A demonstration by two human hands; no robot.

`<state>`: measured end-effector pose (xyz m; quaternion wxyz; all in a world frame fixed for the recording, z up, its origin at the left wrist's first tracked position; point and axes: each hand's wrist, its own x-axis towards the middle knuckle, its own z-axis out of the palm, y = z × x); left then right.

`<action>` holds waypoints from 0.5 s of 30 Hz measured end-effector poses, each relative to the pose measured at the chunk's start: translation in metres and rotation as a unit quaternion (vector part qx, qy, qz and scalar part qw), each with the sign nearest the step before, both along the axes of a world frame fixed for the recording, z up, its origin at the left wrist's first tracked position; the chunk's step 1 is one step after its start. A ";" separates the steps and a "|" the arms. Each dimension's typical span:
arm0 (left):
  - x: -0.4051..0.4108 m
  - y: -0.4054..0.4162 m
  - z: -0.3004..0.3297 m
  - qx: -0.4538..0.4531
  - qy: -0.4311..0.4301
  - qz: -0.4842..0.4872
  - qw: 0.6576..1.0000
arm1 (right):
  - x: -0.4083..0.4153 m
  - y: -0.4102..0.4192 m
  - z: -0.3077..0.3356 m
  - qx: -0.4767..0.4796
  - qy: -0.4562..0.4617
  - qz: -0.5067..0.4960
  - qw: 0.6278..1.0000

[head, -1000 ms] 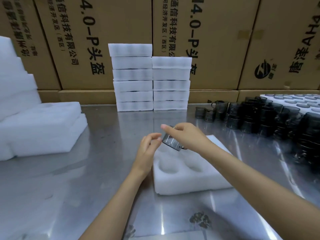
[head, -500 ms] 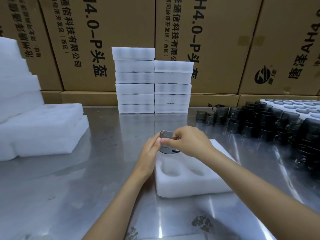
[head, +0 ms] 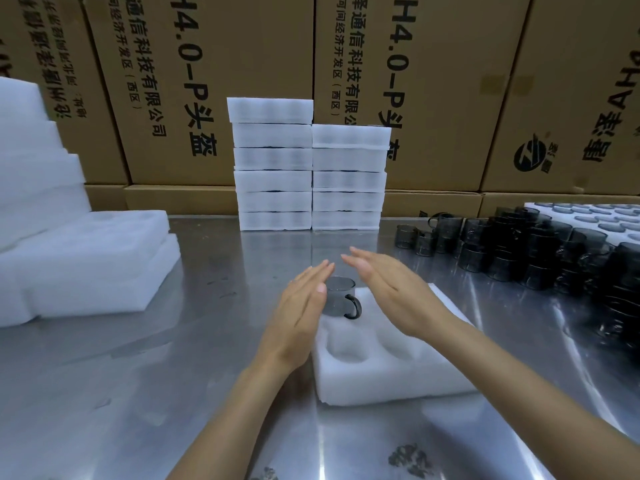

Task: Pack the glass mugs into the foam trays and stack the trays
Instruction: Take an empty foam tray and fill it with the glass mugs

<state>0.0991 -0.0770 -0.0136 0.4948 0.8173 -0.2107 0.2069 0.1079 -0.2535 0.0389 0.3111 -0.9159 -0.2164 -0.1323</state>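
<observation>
Fingers of both the left hand (head: 300,311) and right hand (head: 393,295) are being held straight and spread, gripping nothing, flanking a glass mug (head: 340,297). It is being seated upright in a far-left pocket of the foam tray (head: 388,379) on the counter (head: 145,386). Beyond, more mugs (head: 540,254) and stacked trays (head: 308,168) are being kept.

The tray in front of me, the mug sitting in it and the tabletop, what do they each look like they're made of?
Tray: soft white foam, matte, with rounded moulded pockets and a slightly fuzzy edge. Mug: smoky grey glass, by its see-through wall, with a darker handle. Tabletop: probably stainless steel, a brushed grey sheet that mirrors the stacks and shows bright glare streaks.
</observation>
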 end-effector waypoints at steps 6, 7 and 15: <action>-0.004 0.005 -0.004 0.172 -0.026 0.026 0.984 | 0.000 -0.010 -0.024 -0.129 0.055 0.054 0.989; -0.006 0.005 -0.006 0.198 -0.022 0.020 0.980 | 0.001 -0.009 -0.024 -0.162 0.052 0.049 0.984; -0.009 0.004 -0.009 0.178 -0.005 0.024 0.984 | 0.000 -0.009 -0.023 -0.186 0.071 0.062 0.978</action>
